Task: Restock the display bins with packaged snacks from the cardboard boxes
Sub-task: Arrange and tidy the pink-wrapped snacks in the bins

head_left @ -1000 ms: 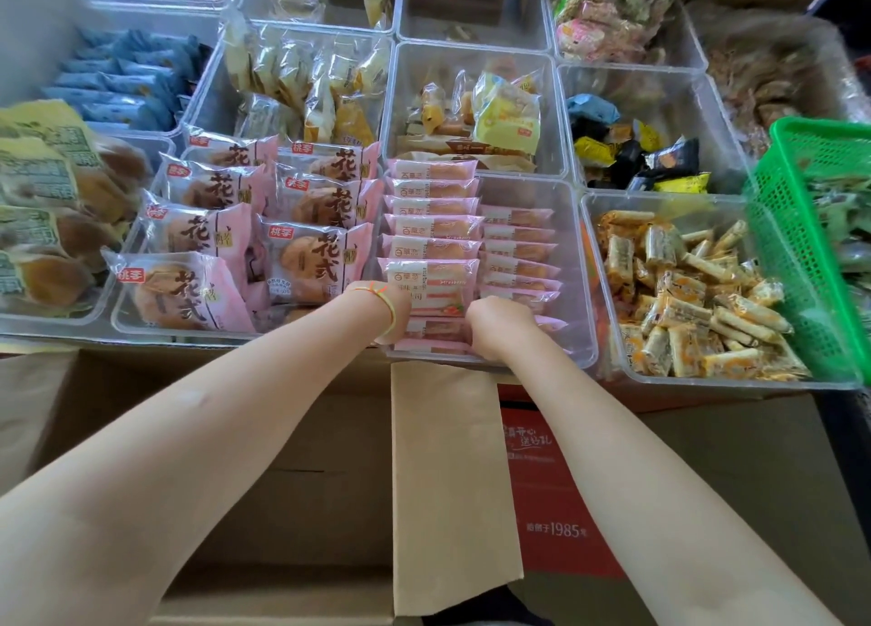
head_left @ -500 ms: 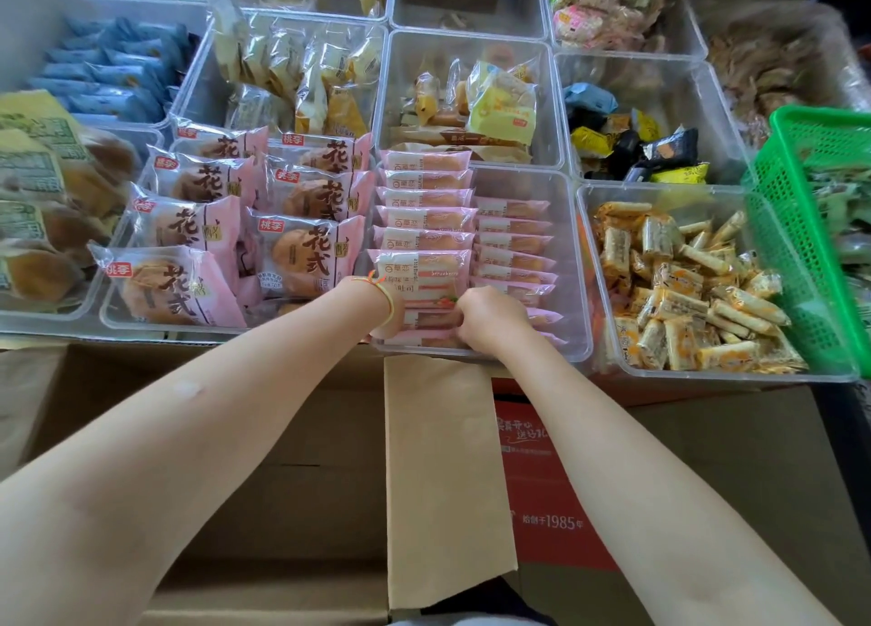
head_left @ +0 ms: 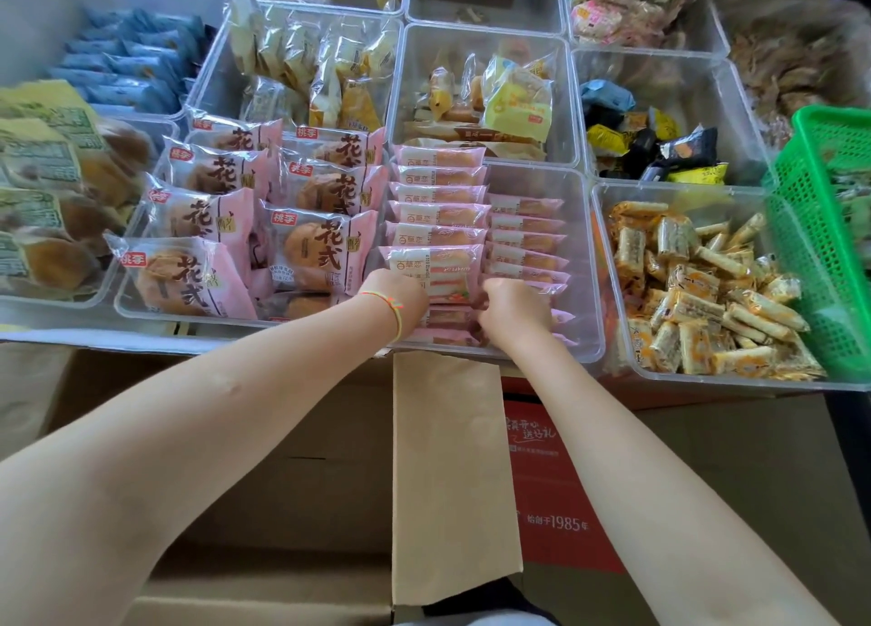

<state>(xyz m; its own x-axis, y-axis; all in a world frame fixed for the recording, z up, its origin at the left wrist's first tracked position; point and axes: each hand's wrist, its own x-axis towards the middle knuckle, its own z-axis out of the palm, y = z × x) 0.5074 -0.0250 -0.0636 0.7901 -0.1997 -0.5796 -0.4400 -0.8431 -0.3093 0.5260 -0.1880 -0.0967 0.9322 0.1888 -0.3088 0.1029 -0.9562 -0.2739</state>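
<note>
Your left hand (head_left: 400, 298) and right hand (head_left: 513, 307) sit apart, both curled on the pink snack packets (head_left: 436, 267) at the near end of the clear middle bin (head_left: 582, 267). Those flat packets show orange cake inside, stacked in two rows. A cardboard box flap (head_left: 452, 474) stands below your wrists; a green basket (head_left: 820, 248) sits far right.
</note>
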